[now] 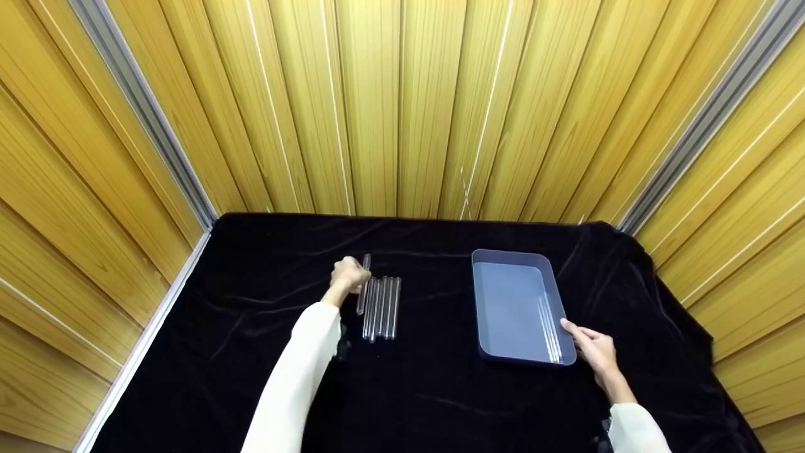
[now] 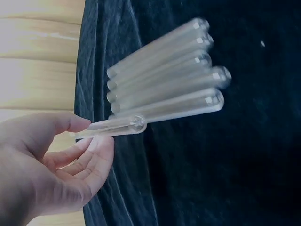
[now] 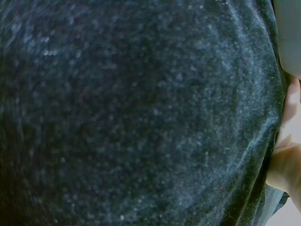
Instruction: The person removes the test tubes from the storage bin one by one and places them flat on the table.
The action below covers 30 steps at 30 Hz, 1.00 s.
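My left hand (image 1: 349, 274) pinches a clear glass test tube (image 2: 117, 126) between thumb and fingers, its rounded end pointing away from the palm. Right beside it, several more test tubes (image 1: 383, 308) lie side by side in a row on the black cloth. In the left wrist view, the held tube overlaps the nearest tube of that row. My right hand (image 1: 594, 350) grips the right wall of a blue-grey rectangular tray (image 1: 512, 352), thumb at the rim and fingers outside it. Several test tubes (image 1: 549, 327) lie lengthwise in the tray along its right side.
Black velvety cloth (image 1: 434, 396) with soft folds covers the table. Yellow wood-patterned panels (image 1: 402, 107) stand behind the table and on both sides, with grey metal strips in the corners. The tray sits to the right of the tube row, a stretch of cloth between them.
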{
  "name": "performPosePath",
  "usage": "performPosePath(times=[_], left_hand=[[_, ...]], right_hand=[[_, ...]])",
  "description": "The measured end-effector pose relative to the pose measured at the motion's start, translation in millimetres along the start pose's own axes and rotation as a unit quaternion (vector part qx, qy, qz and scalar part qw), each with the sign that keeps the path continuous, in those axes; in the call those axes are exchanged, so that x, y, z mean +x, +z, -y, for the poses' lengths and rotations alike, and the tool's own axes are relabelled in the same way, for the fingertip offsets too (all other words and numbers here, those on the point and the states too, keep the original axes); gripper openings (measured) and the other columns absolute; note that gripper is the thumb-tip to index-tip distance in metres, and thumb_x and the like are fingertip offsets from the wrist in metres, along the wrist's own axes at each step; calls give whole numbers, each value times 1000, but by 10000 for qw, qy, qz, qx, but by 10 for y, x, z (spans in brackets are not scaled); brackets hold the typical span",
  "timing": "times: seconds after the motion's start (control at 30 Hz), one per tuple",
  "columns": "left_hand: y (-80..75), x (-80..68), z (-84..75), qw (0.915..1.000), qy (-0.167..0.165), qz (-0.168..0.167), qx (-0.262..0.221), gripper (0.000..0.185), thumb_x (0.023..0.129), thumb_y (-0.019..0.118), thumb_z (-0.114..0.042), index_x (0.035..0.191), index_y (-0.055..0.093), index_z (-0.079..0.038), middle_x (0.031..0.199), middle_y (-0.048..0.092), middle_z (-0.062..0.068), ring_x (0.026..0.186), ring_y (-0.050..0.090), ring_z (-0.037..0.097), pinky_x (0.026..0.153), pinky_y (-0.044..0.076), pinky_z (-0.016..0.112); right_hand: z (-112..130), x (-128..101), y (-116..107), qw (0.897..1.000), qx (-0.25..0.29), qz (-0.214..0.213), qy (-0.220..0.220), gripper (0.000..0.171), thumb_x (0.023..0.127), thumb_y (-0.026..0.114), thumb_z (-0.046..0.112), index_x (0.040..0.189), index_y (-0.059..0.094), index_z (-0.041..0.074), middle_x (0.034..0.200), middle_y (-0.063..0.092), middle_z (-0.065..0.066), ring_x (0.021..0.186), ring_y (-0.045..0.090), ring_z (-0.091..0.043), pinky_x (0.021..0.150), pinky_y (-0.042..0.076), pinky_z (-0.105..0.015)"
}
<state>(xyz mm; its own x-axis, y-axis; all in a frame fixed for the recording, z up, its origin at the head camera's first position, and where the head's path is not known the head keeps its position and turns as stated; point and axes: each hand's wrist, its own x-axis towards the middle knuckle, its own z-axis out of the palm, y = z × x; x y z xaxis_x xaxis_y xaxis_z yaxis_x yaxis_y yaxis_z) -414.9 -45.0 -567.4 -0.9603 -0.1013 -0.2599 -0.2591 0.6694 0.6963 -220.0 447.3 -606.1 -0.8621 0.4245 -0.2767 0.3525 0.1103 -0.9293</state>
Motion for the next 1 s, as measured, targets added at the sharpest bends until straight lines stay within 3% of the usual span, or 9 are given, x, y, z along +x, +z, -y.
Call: performPosePath(times=[0.1,0.2,0.43,0.6,0.73,0.87,1.0], left_hand=[[-190,-356,-150,9997,-203,116,11,11,80,62,-4,85,72,-3,91,74,17,61,73,19,60,65,28],[-244,-495,-111,9995,-217,216,-10,9,80,63,1,83,70,-2,84,73,16,62,73,19,64,66,31],[-164,-507,17,9963,-365,691,-367,11,80,66,7,78,64,-5,76,73,16,59,68,19,70,67,37],[-129,-521,40,9965,-322,623,-454,16,80,64,7,75,58,-8,80,73,17,61,70,19,69,67,37],[-96,-540,30,9962,-332,638,-495,12,81,61,5,79,60,-7,81,71,16,61,70,20,69,67,37],[-63,-543,5,9970,-271,627,-354,10,82,56,0,78,60,-8,83,75,19,62,73,22,67,67,36],[-86,-545,-12,9986,-218,458,-121,14,83,56,-1,72,58,-10,82,76,21,59,72,22,63,66,34]], right_hand=[[4,3,-8,10000,69,-37,-17,23,92,75,40,94,77,17,75,72,13,71,70,1,66,60,-17],[4,2,16,10000,93,8,-28,23,92,75,40,93,77,17,75,73,12,71,70,1,67,60,-17],[-7,-12,25,10000,54,-55,-33,30,92,75,40,99,77,11,75,73,11,70,69,0,66,60,-17],[-24,-5,35,10000,40,5,-57,35,92,75,41,104,77,8,77,74,11,71,70,-1,67,61,-17],[-38,1,16,10000,61,4,-22,29,92,75,40,99,78,12,76,74,11,71,70,0,66,61,-17],[-43,-2,-14,9999,92,-45,-20,21,92,75,39,92,77,19,74,73,13,70,70,0,66,60,-17],[-42,0,-2,10000,68,37,-61,25,92,75,41,97,77,17,77,73,13,72,70,1,68,61,-17]])
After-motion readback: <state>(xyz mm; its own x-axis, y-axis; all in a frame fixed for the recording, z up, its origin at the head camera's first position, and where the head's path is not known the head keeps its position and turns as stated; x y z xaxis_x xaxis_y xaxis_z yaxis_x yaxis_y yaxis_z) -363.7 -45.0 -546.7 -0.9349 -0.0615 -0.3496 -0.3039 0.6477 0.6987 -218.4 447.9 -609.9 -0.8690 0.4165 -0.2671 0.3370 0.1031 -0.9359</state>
